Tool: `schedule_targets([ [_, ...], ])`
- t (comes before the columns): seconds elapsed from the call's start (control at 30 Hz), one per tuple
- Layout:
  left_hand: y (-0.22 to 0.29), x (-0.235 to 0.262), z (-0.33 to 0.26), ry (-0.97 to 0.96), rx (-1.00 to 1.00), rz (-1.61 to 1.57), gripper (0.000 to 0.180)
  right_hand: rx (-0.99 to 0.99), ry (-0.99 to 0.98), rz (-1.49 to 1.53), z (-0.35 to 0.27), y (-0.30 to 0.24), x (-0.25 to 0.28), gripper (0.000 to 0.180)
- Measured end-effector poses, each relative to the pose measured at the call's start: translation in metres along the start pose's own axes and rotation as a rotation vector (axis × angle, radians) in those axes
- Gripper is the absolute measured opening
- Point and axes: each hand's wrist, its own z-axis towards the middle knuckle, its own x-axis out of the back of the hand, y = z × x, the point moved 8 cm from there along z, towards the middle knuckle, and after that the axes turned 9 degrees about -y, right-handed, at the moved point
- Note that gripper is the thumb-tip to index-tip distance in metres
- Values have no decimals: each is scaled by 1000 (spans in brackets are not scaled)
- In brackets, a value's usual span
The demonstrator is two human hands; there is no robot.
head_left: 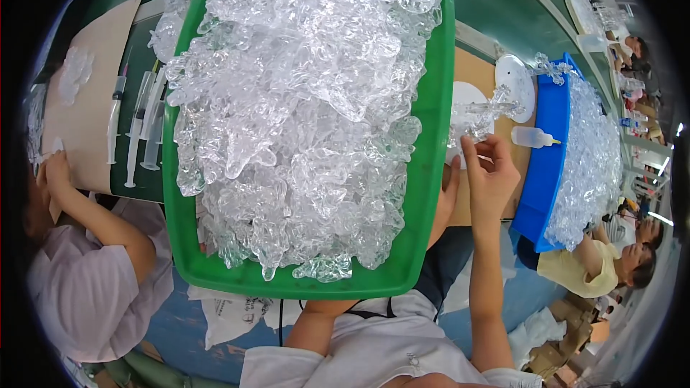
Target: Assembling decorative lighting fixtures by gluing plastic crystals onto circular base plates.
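Note:
My right hand point(492, 170) is raised just right of a green tray point(431, 136). Its thumb and index finger pinch the lower end of a clear, shiny plastic piece point(476, 126) with an irregular shape. My left forearm passes under the tray, and part of my left hand point(447, 200) shows at the tray's right edge, below the right hand. The tray hides most of its fingers, so their grip cannot be made out. A heap of similar clear pieces point(309, 86) fills the tray. White round discs point(514, 82) lie just beyond my right hand.
A small white squeeze bottle point(530, 136) with a yellow tip lies beside a blue bin point(543, 172) full of clear pieces. At left, several syringes point(136, 129) lie near a brown board point(86, 115), where a co-worker point(100, 266) sits. Other people and cardboard boxes point(568, 338) are at right.

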Motion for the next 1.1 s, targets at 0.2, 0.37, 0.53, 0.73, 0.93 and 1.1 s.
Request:
schedule_targets([
  [0.2, -5, -2, 1, -20, -7, -57, 54, 174, 19, -322, -1, -19, -9, 24],
  [0.37, -3, -6, 5, 82, -14, -279, 61, 180, -12, -476, 1, -23, -9, 25],
  [0.53, -3, -17, 7, 12, -96, -172, 63, 164, -92, -613, 3, -19, -7, 26],
  [0.73, 5, -3, 8, 3, -125, -56, 48, 179, 183, -348, -25, -22, 144, 26],
  [0.93, 10, -2, 7, 69, -175, -16, 47, 342, 117, -937, 18, -27, 249, 27],
  [1.1, 10, -2, 7, 56, -179, -26, 47, 422, -186, -1231, 42, 4, 216, 28],
])
